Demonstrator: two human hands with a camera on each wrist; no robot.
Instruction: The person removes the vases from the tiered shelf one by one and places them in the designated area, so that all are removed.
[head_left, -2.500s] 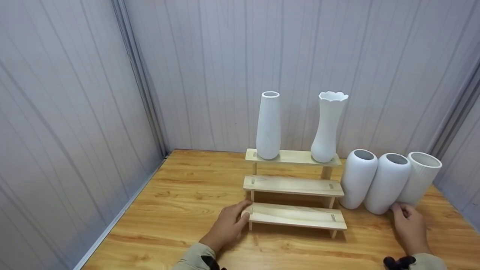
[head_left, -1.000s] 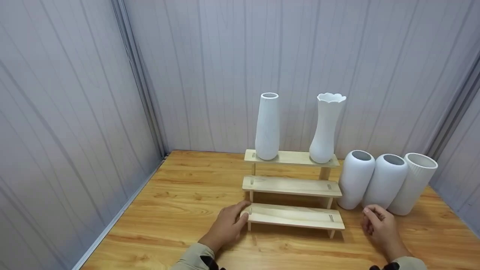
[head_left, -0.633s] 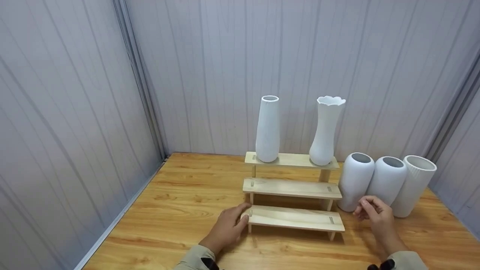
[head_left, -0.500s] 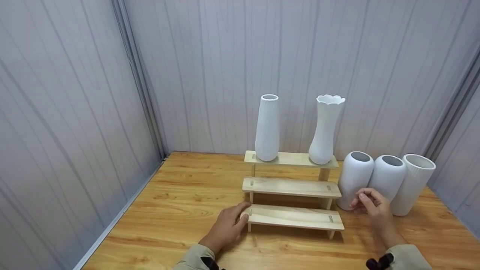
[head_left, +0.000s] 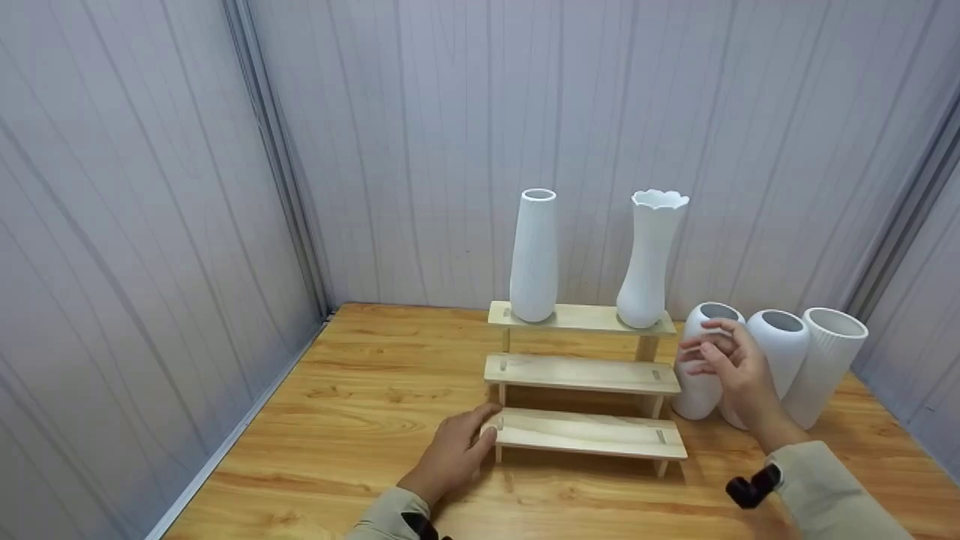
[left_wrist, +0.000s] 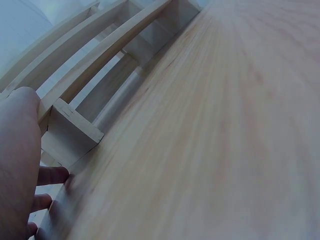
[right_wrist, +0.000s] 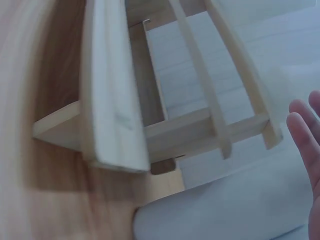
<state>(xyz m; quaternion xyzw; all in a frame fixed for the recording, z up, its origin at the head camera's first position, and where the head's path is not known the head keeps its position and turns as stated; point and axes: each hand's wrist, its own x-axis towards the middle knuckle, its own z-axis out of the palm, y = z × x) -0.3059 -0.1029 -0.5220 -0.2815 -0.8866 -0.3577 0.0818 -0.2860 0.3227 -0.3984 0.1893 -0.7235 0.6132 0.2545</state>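
In the head view, my left hand (head_left: 454, 450) holds the left end of the lowest step of a three-step wooden display stand (head_left: 581, 371). The left wrist view shows the thumb at the step's corner and other fingertips low by the leg. My right hand (head_left: 739, 371) is raised with fingers apart, in front of a rounded white vase (head_left: 696, 397), and holds nothing. It partly hides that vase and the similar white vase (head_left: 784, 352) beside it. In the right wrist view, a smooth white vase (right_wrist: 225, 210) lies below the spread fingertips (right_wrist: 300, 131).
A tall tapered white vase (head_left: 535, 262) and a white vase with a scalloped rim (head_left: 645, 277) stand on the top step. A ribbed white vase (head_left: 829, 367) is at the right end of the row on the wooden table (head_left: 337, 420). Panelled walls enclose the table.
My right hand has left the base of the vases at the right, moved leftward and up, and its fingers have spread. The left hand stays on the stand's end.
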